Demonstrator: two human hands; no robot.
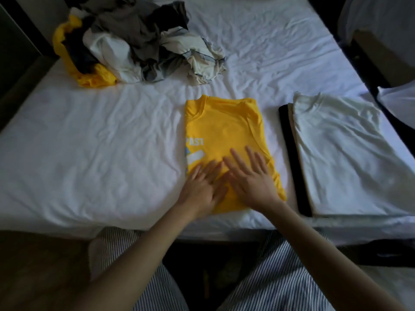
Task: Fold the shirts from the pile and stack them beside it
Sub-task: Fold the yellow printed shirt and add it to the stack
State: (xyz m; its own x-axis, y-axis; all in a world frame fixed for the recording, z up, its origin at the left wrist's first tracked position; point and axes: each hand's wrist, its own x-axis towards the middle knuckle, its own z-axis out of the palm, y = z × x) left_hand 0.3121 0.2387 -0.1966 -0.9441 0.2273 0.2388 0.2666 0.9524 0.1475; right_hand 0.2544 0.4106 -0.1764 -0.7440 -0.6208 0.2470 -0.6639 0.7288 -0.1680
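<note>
Two hands: left hand (202, 190), right hand (252, 177), fingers straight, pressing one yellow shirt (224, 126) | one pile (134, 39) | one stack (341, 151)

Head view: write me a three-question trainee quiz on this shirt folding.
1. True or false: the left hand and right hand press flat on the yellow shirt.
2. What tops the stack? A) white shirt B) black shirt C) grey shirt
3. Fill in: the pile lies at the far ____ corner of the bed.
Key: 1 true; 2 A; 3 left.
</note>
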